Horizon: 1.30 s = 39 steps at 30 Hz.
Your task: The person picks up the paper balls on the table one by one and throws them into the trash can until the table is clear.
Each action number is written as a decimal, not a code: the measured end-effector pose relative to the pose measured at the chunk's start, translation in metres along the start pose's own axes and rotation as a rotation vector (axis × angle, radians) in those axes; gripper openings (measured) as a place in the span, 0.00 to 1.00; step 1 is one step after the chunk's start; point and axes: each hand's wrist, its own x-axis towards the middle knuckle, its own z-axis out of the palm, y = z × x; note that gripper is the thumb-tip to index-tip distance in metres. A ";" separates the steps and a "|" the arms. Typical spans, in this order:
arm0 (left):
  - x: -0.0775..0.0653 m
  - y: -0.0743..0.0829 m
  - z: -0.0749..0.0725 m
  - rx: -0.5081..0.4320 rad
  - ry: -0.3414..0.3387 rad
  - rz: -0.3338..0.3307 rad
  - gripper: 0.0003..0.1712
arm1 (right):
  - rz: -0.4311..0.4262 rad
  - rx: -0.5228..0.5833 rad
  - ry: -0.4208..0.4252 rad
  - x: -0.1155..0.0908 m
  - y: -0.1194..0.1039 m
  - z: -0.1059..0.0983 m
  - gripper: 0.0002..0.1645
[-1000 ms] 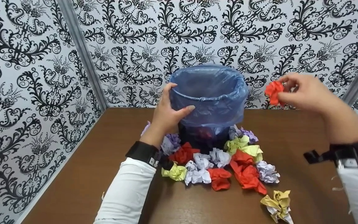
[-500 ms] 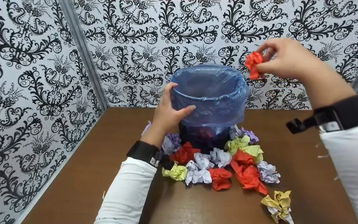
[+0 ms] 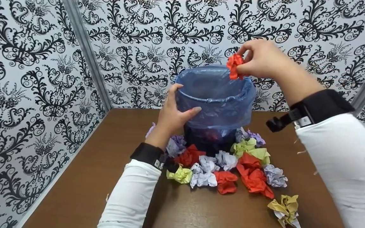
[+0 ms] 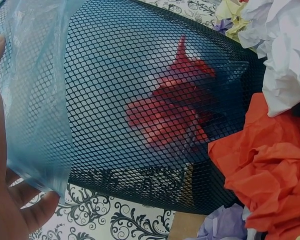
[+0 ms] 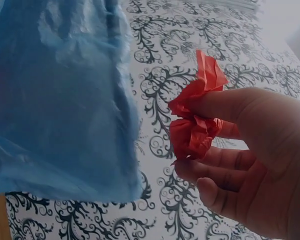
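Observation:
A black mesh wastebasket stands on the table, lined with a blue plastic bag folded down over its rim. My left hand grips the basket's left side near the rim, thumb across the front of the bag. Between thumb and fingers, my right hand pinches a crumpled red paper ball. In the head view that ball overlaps the right back part of the basket's opening. Through the mesh in the left wrist view, red crumpled paper shows low inside the basket.
Several crumpled paper balls crowd the basket's foot: white, red, yellow-green and purple. A mustard-yellow one lies apart at the front right of the brown table. A patterned wall rises behind.
My right hand has risen and moved left with the red paper ball, from right of the basket to over its opening. My left hand has stayed on the basket.

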 end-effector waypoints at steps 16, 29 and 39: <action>0.001 0.001 0.002 0.021 0.003 0.003 0.55 | -0.017 -0.019 -0.060 0.009 0.001 0.026 0.34; 0.001 0.002 0.000 0.041 0.013 -0.007 0.55 | -0.117 -0.130 -0.126 0.003 0.002 0.030 0.31; 0.001 0.001 0.000 0.031 0.004 -0.025 0.56 | -0.138 -0.133 -0.086 -0.015 0.006 0.017 0.32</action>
